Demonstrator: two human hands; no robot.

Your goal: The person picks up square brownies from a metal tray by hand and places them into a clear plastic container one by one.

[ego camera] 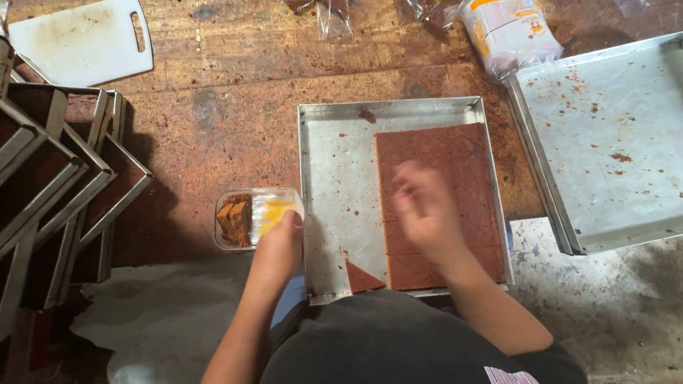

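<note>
Far left: white cutting board [82, 39] lies flat on the worn wooden desk [235, 107]. Below it, along the left edge, a stack of metal trays [64, 178] set askew, dark brown slabs showing inside them.

Near centre-left: small clear plastic container [252, 217] sits just beside the left wall of the middle tray, holding brown cake pieces [235, 219]. Left hand [281, 242] grips the container's right end, fingers curled over something yellow at its rim; what the yellow thing is cannot be told.

Centre: square metal baking tray [338, 185], left half bare with crumbs, right half filled by a scored brown cake slab [437, 153]. One loose triangular piece [363, 279] lies at the near edge.

Right hand [423, 206] hovers over the slab, motion-blurred; open or clenched cannot be told, nor whether it touches the cake.

Right: a second large metal tray [605, 142], crumb-speckled, tilted at an angle. Far, above it, a plastic-wrapped package [509, 32].
</note>
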